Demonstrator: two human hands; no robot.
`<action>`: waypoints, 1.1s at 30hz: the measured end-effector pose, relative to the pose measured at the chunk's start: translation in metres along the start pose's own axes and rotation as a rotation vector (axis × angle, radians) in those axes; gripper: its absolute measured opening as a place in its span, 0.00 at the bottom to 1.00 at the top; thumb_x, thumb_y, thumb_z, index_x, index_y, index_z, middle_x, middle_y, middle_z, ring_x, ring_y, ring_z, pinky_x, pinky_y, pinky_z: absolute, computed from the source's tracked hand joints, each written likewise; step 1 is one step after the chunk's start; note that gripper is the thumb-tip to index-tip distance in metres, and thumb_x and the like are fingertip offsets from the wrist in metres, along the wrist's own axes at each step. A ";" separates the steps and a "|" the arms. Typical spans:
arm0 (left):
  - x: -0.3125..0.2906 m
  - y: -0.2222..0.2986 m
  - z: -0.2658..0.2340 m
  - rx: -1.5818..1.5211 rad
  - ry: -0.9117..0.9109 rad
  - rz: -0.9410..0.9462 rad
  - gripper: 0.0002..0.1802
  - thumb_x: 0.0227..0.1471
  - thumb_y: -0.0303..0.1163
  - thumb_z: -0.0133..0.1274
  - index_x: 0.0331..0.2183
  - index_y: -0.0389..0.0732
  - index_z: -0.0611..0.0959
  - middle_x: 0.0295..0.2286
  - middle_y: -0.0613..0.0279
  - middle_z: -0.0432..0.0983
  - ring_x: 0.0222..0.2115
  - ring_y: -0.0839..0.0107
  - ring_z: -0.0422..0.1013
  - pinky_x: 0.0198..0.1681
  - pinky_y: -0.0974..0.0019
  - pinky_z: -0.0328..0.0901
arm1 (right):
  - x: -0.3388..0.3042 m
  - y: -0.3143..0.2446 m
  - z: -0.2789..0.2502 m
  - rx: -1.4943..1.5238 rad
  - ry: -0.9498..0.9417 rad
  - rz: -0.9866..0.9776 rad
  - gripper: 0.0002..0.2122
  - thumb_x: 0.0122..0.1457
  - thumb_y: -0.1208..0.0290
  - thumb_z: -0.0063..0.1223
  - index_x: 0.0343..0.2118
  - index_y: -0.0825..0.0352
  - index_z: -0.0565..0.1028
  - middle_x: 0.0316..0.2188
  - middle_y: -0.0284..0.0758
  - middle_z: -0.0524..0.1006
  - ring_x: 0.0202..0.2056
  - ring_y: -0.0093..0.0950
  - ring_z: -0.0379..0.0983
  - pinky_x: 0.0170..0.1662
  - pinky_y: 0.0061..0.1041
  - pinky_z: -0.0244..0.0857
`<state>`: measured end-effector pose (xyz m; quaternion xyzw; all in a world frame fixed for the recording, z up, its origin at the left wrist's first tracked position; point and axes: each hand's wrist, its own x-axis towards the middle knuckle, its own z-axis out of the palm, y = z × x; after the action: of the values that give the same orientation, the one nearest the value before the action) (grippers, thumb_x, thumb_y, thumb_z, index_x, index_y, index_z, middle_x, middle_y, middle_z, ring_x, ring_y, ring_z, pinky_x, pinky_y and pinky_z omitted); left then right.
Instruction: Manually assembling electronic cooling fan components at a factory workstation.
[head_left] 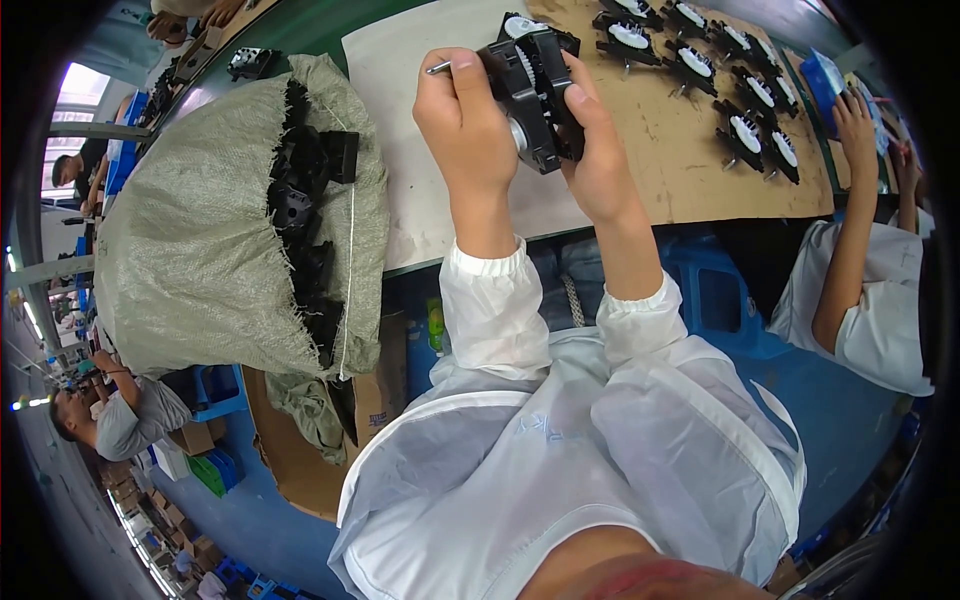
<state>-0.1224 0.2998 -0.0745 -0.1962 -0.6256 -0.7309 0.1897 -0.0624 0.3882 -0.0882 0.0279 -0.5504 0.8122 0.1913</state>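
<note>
Above the near part of the workbench, a black plastic gear housing (535,95) is held between both of my hands. My left hand (470,130) is closed round its left side, with a thin metal shaft (438,68) sticking out by the thumb. Fingers of my right hand (598,150) grip the opposite side, the thumb lying along the black plastic. A toothed edge and a round metal part show near the left fingers. Just beyond the housing is a white gear (522,26) on black plastic; whether it belongs to the same piece I cannot tell.
Several black assemblies with white gears (690,62) lie on brown cardboard (680,180) at the right. A woven sack (190,230) of black plastic parts stands at the left, beside a white sheet (400,120). A co-worker's arm (850,200) reaches to a blue bin (822,82) at far right.
</note>
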 end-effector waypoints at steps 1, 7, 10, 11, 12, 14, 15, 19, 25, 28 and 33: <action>-0.001 0.001 0.001 0.000 -0.006 -0.005 0.14 0.63 0.36 0.42 0.30 0.36 0.74 0.23 0.65 0.70 0.24 0.77 0.62 0.31 0.74 0.61 | 0.001 0.001 -0.002 0.005 -0.012 -0.004 0.23 0.66 0.62 0.33 0.61 0.68 0.59 0.49 0.40 0.70 0.45 0.27 0.66 0.48 0.27 0.60; -0.004 -0.003 0.004 -0.178 -0.029 -0.138 0.14 0.63 0.34 0.41 0.31 0.36 0.74 0.25 0.63 0.72 0.24 0.76 0.63 0.31 0.72 0.62 | -0.001 0.000 -0.006 -0.261 -0.015 -0.127 0.22 0.67 0.63 0.31 0.60 0.69 0.59 0.50 0.41 0.70 0.46 0.30 0.66 0.52 0.29 0.58; -0.004 -0.003 -0.002 -0.119 -0.040 -0.144 0.13 0.63 0.35 0.41 0.31 0.36 0.73 0.25 0.63 0.72 0.25 0.75 0.63 0.32 0.72 0.62 | -0.005 -0.004 -0.004 -0.327 -0.028 -0.147 0.22 0.67 0.64 0.31 0.61 0.70 0.59 0.51 0.42 0.69 0.47 0.31 0.65 0.54 0.29 0.57; -0.004 -0.003 -0.004 -0.089 -0.046 -0.147 0.13 0.63 0.35 0.41 0.32 0.36 0.73 0.26 0.63 0.72 0.25 0.75 0.63 0.32 0.72 0.62 | -0.006 -0.005 -0.003 -0.359 -0.035 -0.157 0.22 0.67 0.64 0.31 0.61 0.70 0.59 0.51 0.42 0.69 0.48 0.31 0.65 0.54 0.29 0.57; -0.004 -0.003 -0.005 -0.058 -0.051 -0.149 0.13 0.64 0.35 0.41 0.32 0.36 0.73 0.26 0.62 0.72 0.25 0.75 0.63 0.32 0.71 0.62 | -0.006 -0.006 -0.003 -0.392 -0.042 -0.168 0.22 0.67 0.65 0.32 0.61 0.70 0.59 0.52 0.43 0.69 0.49 0.32 0.65 0.55 0.29 0.57; -0.005 -0.007 -0.003 -0.037 -0.053 -0.140 0.13 0.64 0.35 0.40 0.33 0.36 0.73 0.26 0.62 0.72 0.25 0.74 0.64 0.33 0.71 0.62 | -0.005 -0.003 -0.006 -0.402 -0.046 -0.152 0.22 0.67 0.65 0.32 0.61 0.70 0.58 0.52 0.43 0.69 0.49 0.32 0.65 0.55 0.29 0.56; -0.006 -0.009 -0.002 -0.013 -0.058 -0.128 0.13 0.64 0.35 0.40 0.34 0.35 0.74 0.26 0.62 0.72 0.26 0.74 0.64 0.33 0.71 0.63 | -0.005 0.000 -0.008 -0.408 -0.048 -0.137 0.22 0.67 0.65 0.33 0.61 0.69 0.58 0.52 0.43 0.69 0.50 0.32 0.65 0.55 0.29 0.56; -0.008 -0.015 0.001 -0.084 -0.048 -0.146 0.13 0.63 0.34 0.41 0.37 0.35 0.75 0.27 0.61 0.73 0.27 0.73 0.65 0.35 0.70 0.64 | 0.000 0.003 -0.008 -0.393 -0.045 -0.112 0.22 0.67 0.66 0.34 0.62 0.69 0.58 0.52 0.42 0.69 0.50 0.31 0.65 0.56 0.28 0.56; -0.013 -0.016 -0.007 -0.198 -0.175 -0.171 0.15 0.53 0.30 0.53 0.42 0.33 0.76 0.31 0.54 0.77 0.29 0.68 0.70 0.37 0.67 0.66 | 0.009 -0.009 -0.001 -0.130 0.044 -0.057 0.21 0.67 0.66 0.34 0.60 0.68 0.61 0.49 0.42 0.71 0.47 0.29 0.67 0.54 0.26 0.58; -0.015 -0.013 -0.012 0.038 -0.322 -0.075 0.20 0.47 0.28 0.59 0.44 0.32 0.76 0.33 0.50 0.78 0.30 0.67 0.72 0.37 0.66 0.66 | 0.018 -0.019 -0.002 0.030 0.093 0.006 0.20 0.67 0.65 0.34 0.58 0.68 0.64 0.47 0.42 0.72 0.44 0.28 0.68 0.53 0.25 0.60; -0.017 0.005 -0.010 0.111 -0.291 -0.115 0.20 0.39 0.20 0.63 0.39 0.30 0.79 0.30 0.53 0.81 0.27 0.68 0.76 0.32 0.72 0.71 | 0.054 -0.035 -0.015 -0.548 -0.009 0.019 0.21 0.66 0.59 0.36 0.52 0.70 0.70 0.42 0.44 0.76 0.40 0.30 0.72 0.47 0.27 0.66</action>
<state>-0.1062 0.2898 -0.0803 -0.2530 -0.6960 -0.6688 0.0654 -0.0980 0.4283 -0.0489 -0.0264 -0.7507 0.6347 0.1815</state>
